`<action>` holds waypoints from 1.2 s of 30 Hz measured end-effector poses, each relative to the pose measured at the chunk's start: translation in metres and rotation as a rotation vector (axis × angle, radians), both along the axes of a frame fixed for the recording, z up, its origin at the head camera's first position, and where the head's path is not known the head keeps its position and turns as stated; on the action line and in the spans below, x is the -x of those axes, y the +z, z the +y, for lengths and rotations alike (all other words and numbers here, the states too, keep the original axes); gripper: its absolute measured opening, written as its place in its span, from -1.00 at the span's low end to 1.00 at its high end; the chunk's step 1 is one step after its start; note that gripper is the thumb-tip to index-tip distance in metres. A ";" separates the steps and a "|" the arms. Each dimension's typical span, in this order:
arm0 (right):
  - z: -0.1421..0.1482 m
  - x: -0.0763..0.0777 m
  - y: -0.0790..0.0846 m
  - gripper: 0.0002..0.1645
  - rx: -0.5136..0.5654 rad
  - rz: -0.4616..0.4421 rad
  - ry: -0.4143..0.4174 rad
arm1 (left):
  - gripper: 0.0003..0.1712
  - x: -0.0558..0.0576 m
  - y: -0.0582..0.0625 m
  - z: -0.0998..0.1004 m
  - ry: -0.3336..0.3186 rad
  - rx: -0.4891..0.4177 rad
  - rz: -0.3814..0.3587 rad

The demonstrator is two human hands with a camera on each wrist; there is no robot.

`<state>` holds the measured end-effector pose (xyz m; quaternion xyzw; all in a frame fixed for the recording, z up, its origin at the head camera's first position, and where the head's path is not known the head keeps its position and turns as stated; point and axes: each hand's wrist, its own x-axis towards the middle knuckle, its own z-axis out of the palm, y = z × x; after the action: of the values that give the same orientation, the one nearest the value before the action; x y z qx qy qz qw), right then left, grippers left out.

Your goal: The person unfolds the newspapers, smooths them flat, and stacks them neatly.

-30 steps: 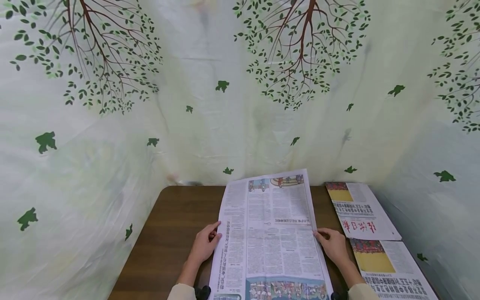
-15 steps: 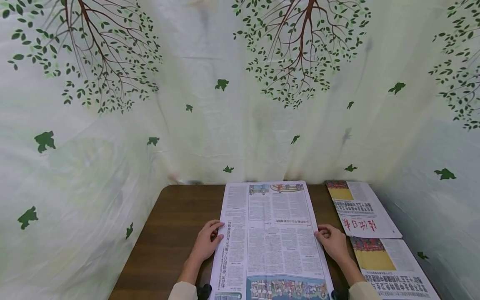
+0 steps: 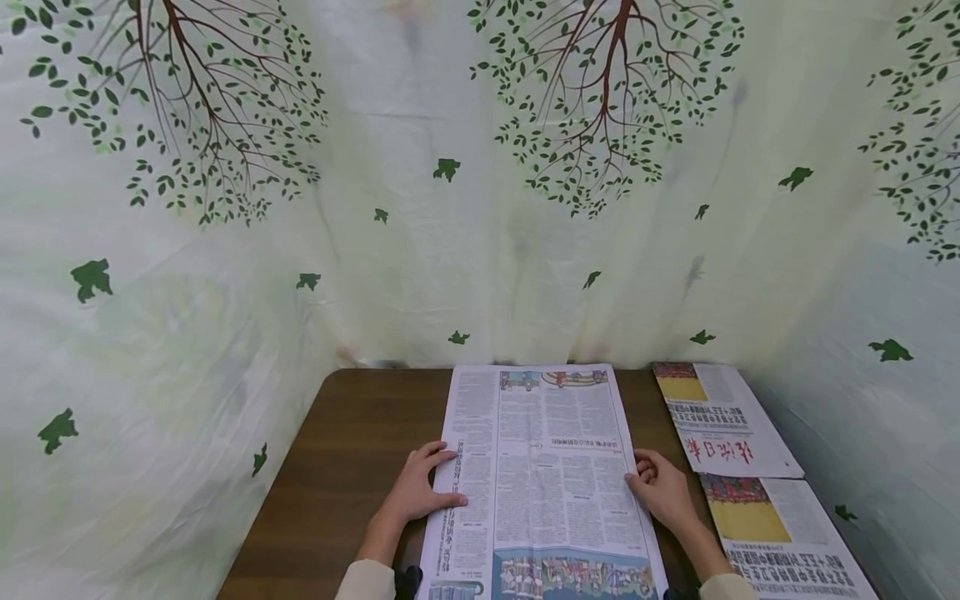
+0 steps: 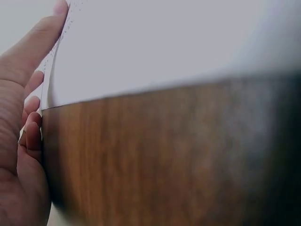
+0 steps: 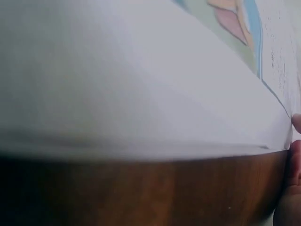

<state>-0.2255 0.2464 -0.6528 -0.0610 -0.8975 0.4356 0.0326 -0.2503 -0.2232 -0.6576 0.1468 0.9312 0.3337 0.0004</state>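
A large newspaper sheet lies flat on the brown wooden table, with printed columns and colour drawings at its far and near ends. At its left edge my left hand rests with thumb and index finger spread apart, their tips on the paper. The left wrist view shows that thumb lying straight along the sheet's edge, the other fingers beside it. My right hand pinches the right edge, thumb tip on the margin and fingers curled. Only fingertips of it show in the right wrist view, close at the paper's edge.
Two folded newspapers with red and yellow pictures lie along the table's right side, a far one and a near one. A pale curtain printed with trees and leaves hangs behind the table and at both sides.
The sheet's far end has come down from a raised, tilted position to lie flat. My left thumb and index finger have spread apart and moved onto the paper; my right hand has barely shifted.
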 end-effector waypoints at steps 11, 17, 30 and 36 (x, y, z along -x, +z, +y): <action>-0.004 -0.010 0.010 -0.47 -0.090 -0.020 0.055 | 0.07 -0.001 0.002 0.001 0.006 0.008 -0.001; -0.001 -0.020 0.014 -0.54 -0.065 -0.084 0.073 | 0.07 -0.002 0.002 0.001 0.012 0.008 -0.004; 0.006 -0.059 0.022 -0.55 0.074 -0.224 0.024 | 0.09 -0.001 0.001 0.006 -0.007 -0.003 0.006; 0.006 -0.065 0.017 -0.62 0.125 -0.218 -0.019 | 0.10 -0.004 0.003 0.004 0.000 0.011 -0.022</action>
<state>-0.1606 0.2522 -0.6357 -0.1182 -0.8662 0.4811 -0.0649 -0.2464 -0.2192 -0.6548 0.1430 0.9329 0.3302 0.0114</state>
